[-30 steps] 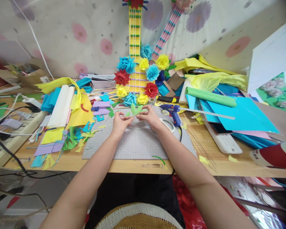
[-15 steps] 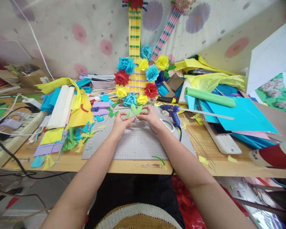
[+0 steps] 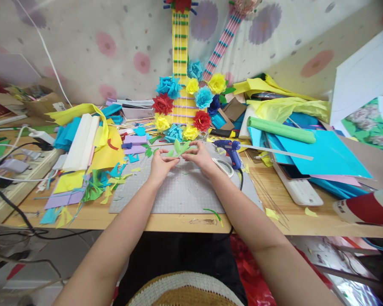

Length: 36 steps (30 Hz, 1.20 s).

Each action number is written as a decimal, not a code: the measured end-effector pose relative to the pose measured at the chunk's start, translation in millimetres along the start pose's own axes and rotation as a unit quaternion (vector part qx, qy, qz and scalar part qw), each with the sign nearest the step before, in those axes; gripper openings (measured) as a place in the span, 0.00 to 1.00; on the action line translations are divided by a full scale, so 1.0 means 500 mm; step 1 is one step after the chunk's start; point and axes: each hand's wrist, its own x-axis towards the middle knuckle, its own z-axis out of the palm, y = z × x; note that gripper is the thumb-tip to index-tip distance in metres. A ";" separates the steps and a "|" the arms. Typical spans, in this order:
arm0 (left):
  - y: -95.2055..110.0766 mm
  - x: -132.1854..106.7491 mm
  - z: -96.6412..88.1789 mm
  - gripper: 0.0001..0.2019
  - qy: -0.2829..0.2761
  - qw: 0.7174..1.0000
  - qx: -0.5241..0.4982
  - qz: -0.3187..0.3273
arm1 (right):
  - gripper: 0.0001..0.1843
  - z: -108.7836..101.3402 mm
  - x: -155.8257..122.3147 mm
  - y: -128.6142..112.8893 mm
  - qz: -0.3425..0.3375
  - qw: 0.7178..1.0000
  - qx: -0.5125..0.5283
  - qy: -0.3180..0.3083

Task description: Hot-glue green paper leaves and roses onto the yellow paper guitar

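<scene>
Over the far part of a grey cutting mat (image 3: 185, 193), my left hand (image 3: 160, 163) and my right hand (image 3: 200, 156) meet, both pinched on a small sprig of green paper leaves (image 3: 179, 147). The leaves stick up between my fingertips. Just beyond them stands a yellow paper guitar (image 3: 181, 63) decked with blue, red and yellow paper flowers (image 3: 187, 106). A blue glue gun (image 3: 230, 149) lies right of my right hand, and a roll of tape (image 3: 225, 165) sits by my right wrist.
Paper scraps and sheets in yellow, blue and purple (image 3: 89, 157) pile up on the left. A green paper roll (image 3: 281, 129), cyan sheets (image 3: 319, 155) and a white keyboard (image 3: 298, 187) lie right. Cables and a power strip (image 3: 15, 165) sit far left. A red-white cup (image 3: 367, 208) lies at the right edge.
Both hands have stayed together on the green leaves, with only slight finger shifts; the sprig sits a touch lower between the fingertips.
</scene>
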 end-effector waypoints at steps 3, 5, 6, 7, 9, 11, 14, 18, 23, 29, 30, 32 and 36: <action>0.003 -0.002 0.001 0.25 0.005 1.000 0.007 0.003 | 0.31 0.000 -0.001 0.002 -0.008 1.000 -0.013 -0.008; 0.003 -0.003 0.001 0.25 0.008 1.000 0.008 -0.001 | 0.30 -0.001 -0.001 0.004 -0.015 0.999 -0.028 -0.010; 0.003 -0.003 0.002 0.25 0.008 1.000 0.008 -0.001 | 0.30 -0.001 -0.001 0.005 -0.019 0.999 -0.035 -0.010; 0.003 -0.003 0.002 0.25 0.006 1.000 0.007 0.000 | 0.30 -0.001 0.000 0.006 -0.023 0.999 -0.042 -0.008; 0.001 -0.003 0.002 0.25 0.002 1.000 0.005 0.007 | 0.30 -0.001 0.000 0.007 -0.027 0.998 -0.049 -0.006; -0.002 -0.003 0.002 0.25 -0.001 1.000 0.004 0.014 | 0.30 0.000 0.000 0.006 -0.025 0.998 -0.050 -0.004; -0.004 -0.002 0.002 0.25 0.001 1.000 0.003 0.015 | 0.29 0.000 -0.001 0.003 -0.021 0.999 -0.044 -0.004; -0.004 -0.001 0.002 0.26 0.010 1.000 0.004 0.013 | 0.30 0.001 -0.001 0.006 -0.020 0.999 -0.042 -0.004; -0.008 0.004 0.002 0.26 0.025 0.999 0.024 0.020 | 0.30 0.002 0.002 0.012 -0.018 0.999 -0.042 -0.003; -0.020 0.010 -0.005 0.25 0.030 0.994 0.080 0.065 | 0.30 0.004 -0.001 0.010 -0.024 0.995 -0.090 0.019; -0.021 0.011 -0.006 0.24 0.033 0.992 0.093 0.073 | 0.30 0.005 -0.002 0.010 -0.025 0.995 -0.096 0.021; -0.021 0.010 -0.007 0.24 0.039 0.989 0.120 0.081 | 0.30 0.005 -0.003 0.010 -0.025 0.994 -0.104 0.022; -0.018 0.009 -0.008 0.23 0.044 0.982 0.157 0.090 | 0.30 0.005 -0.002 0.011 -0.026 0.993 -0.116 0.019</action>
